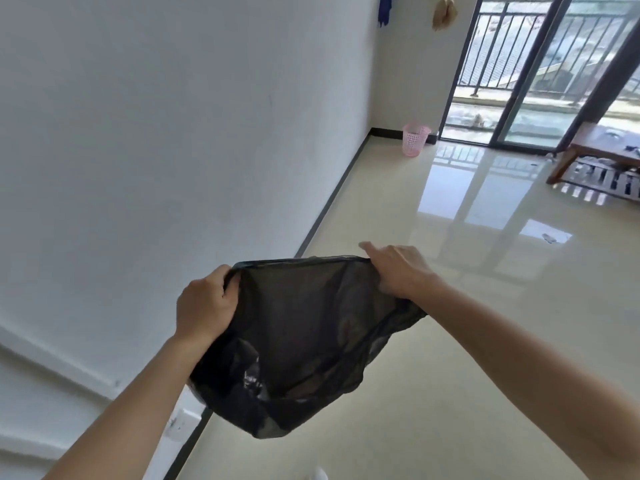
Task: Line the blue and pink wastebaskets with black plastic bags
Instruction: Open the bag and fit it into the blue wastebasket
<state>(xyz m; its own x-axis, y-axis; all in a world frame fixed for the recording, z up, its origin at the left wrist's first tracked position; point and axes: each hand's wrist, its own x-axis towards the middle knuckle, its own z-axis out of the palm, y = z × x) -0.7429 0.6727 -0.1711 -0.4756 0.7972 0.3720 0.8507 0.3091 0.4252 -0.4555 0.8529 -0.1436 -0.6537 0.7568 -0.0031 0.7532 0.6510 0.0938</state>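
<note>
Glossy floor (433,306) runs to the pink wastebasket (415,138); left hand (204,306) and right hand (401,271) each pinch the black bag (301,341) rim, likely stretching its mouth open for lining.

Both bare forearms reach forward from the near edge, wrists raised. The left hand (204,306) is curled into a fist, knuckles up, pinching the black bag (298,341) at its left rim. The right hand (398,271) grips the right rim — index finger extended, pointing far-left.
</note>
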